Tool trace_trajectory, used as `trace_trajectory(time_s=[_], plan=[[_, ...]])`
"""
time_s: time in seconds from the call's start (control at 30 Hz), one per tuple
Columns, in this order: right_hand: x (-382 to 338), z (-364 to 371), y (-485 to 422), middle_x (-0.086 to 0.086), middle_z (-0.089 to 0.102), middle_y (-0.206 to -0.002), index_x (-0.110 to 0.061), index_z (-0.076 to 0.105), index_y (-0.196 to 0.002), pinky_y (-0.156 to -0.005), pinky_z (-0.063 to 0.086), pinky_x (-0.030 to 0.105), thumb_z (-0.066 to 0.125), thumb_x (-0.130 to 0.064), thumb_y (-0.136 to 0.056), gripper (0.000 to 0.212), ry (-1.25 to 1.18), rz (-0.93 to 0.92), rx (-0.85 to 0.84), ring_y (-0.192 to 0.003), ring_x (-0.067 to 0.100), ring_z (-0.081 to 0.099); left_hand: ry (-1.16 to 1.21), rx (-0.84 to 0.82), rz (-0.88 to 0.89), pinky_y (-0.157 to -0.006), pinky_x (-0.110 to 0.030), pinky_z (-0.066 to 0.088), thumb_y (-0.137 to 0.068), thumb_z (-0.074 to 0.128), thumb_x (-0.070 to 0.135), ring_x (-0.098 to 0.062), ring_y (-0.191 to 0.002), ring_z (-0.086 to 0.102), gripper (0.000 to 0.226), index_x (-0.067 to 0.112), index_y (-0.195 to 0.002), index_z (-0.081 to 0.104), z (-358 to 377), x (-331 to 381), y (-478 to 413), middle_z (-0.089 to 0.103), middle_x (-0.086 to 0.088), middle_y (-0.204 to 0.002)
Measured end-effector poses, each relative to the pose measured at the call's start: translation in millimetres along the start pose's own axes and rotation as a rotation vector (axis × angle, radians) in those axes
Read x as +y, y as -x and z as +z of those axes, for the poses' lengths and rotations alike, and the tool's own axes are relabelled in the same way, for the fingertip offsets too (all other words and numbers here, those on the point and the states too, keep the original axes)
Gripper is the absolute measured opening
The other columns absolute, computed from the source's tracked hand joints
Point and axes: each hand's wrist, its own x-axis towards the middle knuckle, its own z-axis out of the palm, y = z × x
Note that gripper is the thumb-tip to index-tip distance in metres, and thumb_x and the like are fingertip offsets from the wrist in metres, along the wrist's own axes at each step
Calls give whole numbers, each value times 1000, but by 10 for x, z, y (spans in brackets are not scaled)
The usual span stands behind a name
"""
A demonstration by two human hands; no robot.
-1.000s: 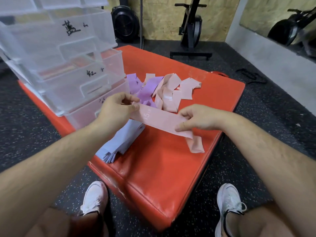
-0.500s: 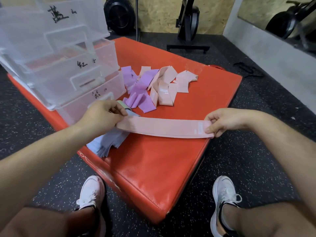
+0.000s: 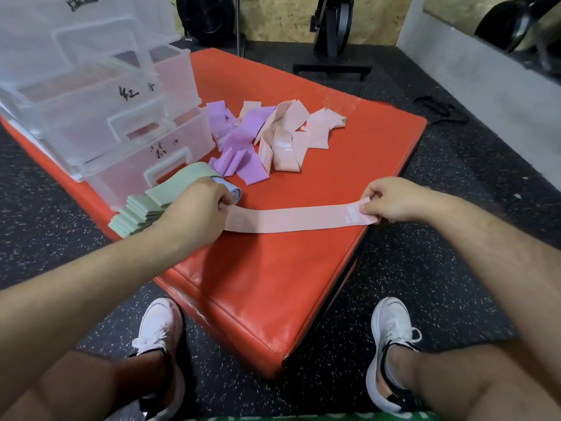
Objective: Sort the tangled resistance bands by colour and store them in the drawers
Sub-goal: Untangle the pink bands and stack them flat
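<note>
left hand [image 3: 194, 214] and right hand [image 3: 391, 202] pinching opposite ends of a pink resistance band [image 3: 291, 218] (flat, mid-frame) over the red mat [image 3: 273, 284].

Two hands [image 3: 194, 211] [image 3: 394, 200], one stretched pink band [image 3: 291, 218], three clear drawers [image 3: 100, 113], two white shoes [image 3: 159, 329]; the piled bands cannot be counted.

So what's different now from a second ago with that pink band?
The pink band, folded and drooping a second ago, is now pulled out flat on the red mat: the right hand slid out to its end, while the left hand kept its grip. The tangled pile and drawers stayed put.
</note>
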Motion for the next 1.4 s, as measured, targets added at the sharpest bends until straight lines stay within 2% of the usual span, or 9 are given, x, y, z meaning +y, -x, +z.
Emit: trace_trajectory(time_s=[0.13,0.2,0.33,0.5,0.57,0.7,1.03,1.27,1.4], plan=[[90,42,-28,-2,69,-83,-22,64,-96,-58,43,30,72,-24,-88,11,13,2,58,-65,15,60,-144,-97,40,-79,-46,50,-81,57,-3,-37,-90,58,22,4,-93,73,82,34,-8,59,-16,-96],[114,57,-25,-2,67,-85,-27,59,-100,-59,43,31,73,-26,-87,19,0,-14,71,-66,15,60,-221,-114,59,-84,-44,46,-80,60,-1,-35,-97,53,24,7,-98,74,137,27,1,56,-14,-101],[85,62,9,-5,60,-88,-31,61,-94,-56,37,27,74,-24,-87,16,42,-84,120,-65,12,54,-340,-9,125,-73,-38,38,-74,72,6,-32,-95,48,17,19,-83,76,172,-13,10,55,-3,-94],[61,58,33,-11,60,-83,-31,68,-87,-58,37,27,70,-27,-88,4,111,-103,112,-69,8,55,-439,-129,119,-71,-30,15,-83,58,19,-21,-100,45,15,28,-85,70,89,50,-9,63,10,-93],[20,39,33,-11,57,-85,-33,68,-88,-60,38,29,68,-34,-88,1,154,-115,137,-72,9,55,-424,-108,133,-72,-30,18,-83,56,21,-21,-99,48,16,27,-85,71,69,64,-24,65,9,-91],[-220,54,-24,-14,53,-91,-36,67,-95,-74,45,33,62,-43,-92,9,130,-209,212,-84,7,54,-301,1,167,-78,-38,44,-81,60,28,-28,-92,56,11,26,-83,71,52,106,-142,67,6,-88],[-888,358,-469,0,53,-115,-29,69,-114,-93,45,32,58,-32,-97,21,12,-323,247,-98,18,57,-178,-50,142,-93,-39,37,-91,53,31,-27,-112,49,36,28,-125,63,247,433,-833,59,3,-122],[-1143,454,-838,-2,67,-107,-30,68,-106,-78,52,32,56,-23,-92,20,-211,-132,268,-94,23,64,-140,-48,92,-90,-39,40,-87,54,26,-29,-113,50,30,25,-114,68,340,391,-1164,61,-2,-117],[-1242,496,-985,-4,71,-94,-23,65,-83,-75,57,34,68,-11,-81,13,-662,55,240,-84,19,69,-114,-38,74,-94,-39,39,-89,55,26,-29,-113,50,25,24,-111,68,330,366,-1171,61,-2,-116]])
